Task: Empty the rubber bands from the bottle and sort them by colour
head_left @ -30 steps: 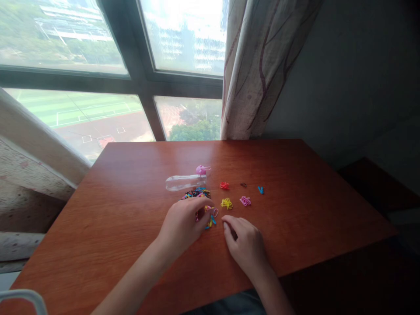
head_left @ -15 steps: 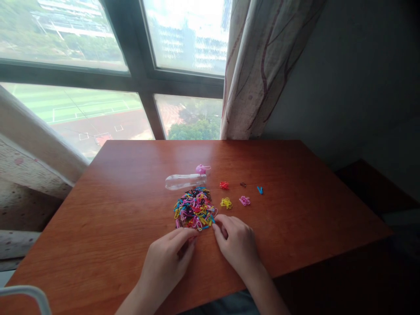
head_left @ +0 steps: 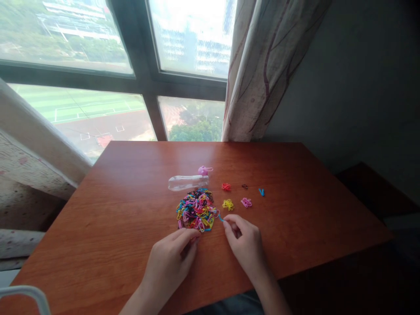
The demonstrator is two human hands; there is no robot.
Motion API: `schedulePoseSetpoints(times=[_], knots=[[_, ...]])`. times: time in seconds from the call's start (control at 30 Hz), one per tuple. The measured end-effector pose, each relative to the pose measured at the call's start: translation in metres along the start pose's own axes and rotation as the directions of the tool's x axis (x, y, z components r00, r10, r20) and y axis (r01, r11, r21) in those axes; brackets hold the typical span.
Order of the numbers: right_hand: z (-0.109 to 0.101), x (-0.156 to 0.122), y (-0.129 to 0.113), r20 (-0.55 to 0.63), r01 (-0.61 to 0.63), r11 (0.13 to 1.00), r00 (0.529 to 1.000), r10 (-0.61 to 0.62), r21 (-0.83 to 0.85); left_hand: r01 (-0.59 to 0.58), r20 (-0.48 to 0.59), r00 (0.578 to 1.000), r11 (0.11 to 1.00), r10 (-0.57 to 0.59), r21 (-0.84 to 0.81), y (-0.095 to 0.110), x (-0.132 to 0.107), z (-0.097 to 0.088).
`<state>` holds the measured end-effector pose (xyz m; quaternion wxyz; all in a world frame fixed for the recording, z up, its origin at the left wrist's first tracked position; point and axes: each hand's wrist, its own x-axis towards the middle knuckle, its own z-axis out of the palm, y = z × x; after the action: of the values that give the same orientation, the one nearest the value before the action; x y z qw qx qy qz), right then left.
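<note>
A heap of small multicoloured rubber bands [head_left: 196, 210] lies on the wooden table. At its right edge my right hand [head_left: 244, 236] pinches a blue rubber band [head_left: 221, 218] between thumb and forefinger; the band's other end reaches to the heap, beside a pink one. My left hand [head_left: 173, 256] rests at the near edge of the heap, thumb and fingers closed together, and what they may hold is hidden. Sorted bands lie to the right: red bands [head_left: 226, 187], a dark band or two [head_left: 244, 186], blue bands [head_left: 261, 192], yellow bands [head_left: 228, 204] and pink bands [head_left: 246, 202].
Behind the heap a clear plastic bottle [head_left: 187, 183] lies on its side, with a pink cap [head_left: 205, 170] by its mouth. The table [head_left: 311, 210] ends at a window [head_left: 147, 78] and curtain [head_left: 259, 65]. A white curved rail [head_left: 29, 292] shows at lower left.
My right hand has moved a little to the right, drawing the blue rubber band out from the heap's edge. My left hand stays in nearly the same place. The view has shifted slightly.
</note>
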<state>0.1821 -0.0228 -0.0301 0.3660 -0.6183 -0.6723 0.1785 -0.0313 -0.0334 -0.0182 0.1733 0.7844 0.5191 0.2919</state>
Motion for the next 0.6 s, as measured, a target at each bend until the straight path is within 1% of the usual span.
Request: schedulePoseSetpoints(times=[0.07,0.17,0.23,0.33,0.47,0.6], knots=[[-0.008,0.005,0.008,-0.024,-0.003,1.000,1.000,0.002,-0.014,-0.007,-0.005,1.000,1.000,0.007,0.003,0.000,0.000,0.000],[-0.028,0.017,0.024,-0.111,-0.037,0.997,0.993,0.028,-0.073,-0.021,-0.014,1.000,1.000,0.021,0.007,0.000,0.001,0.000],[-0.044,0.027,0.038,-0.185,-0.078,0.987,0.981,0.052,-0.139,-0.028,-0.012,1.000,1.000,0.029,0.013,0.000,0.001,0.000],[-0.061,0.041,0.059,-0.228,-0.137,0.958,0.970,0.079,-0.251,-0.031,-0.008,0.999,0.999,0.032,0.027,0.000,0.002,0.000],[-0.070,0.056,0.081,-0.251,-0.196,0.914,0.962,0.109,-0.355,-0.030,0.004,1.000,0.999,0.030,0.030,0.001,0.001,-0.001],[-0.071,0.064,0.091,-0.254,-0.213,0.892,0.960,0.116,-0.398,-0.027,0.007,1.000,0.999,0.027,0.033,0.000,0.001,-0.001]])
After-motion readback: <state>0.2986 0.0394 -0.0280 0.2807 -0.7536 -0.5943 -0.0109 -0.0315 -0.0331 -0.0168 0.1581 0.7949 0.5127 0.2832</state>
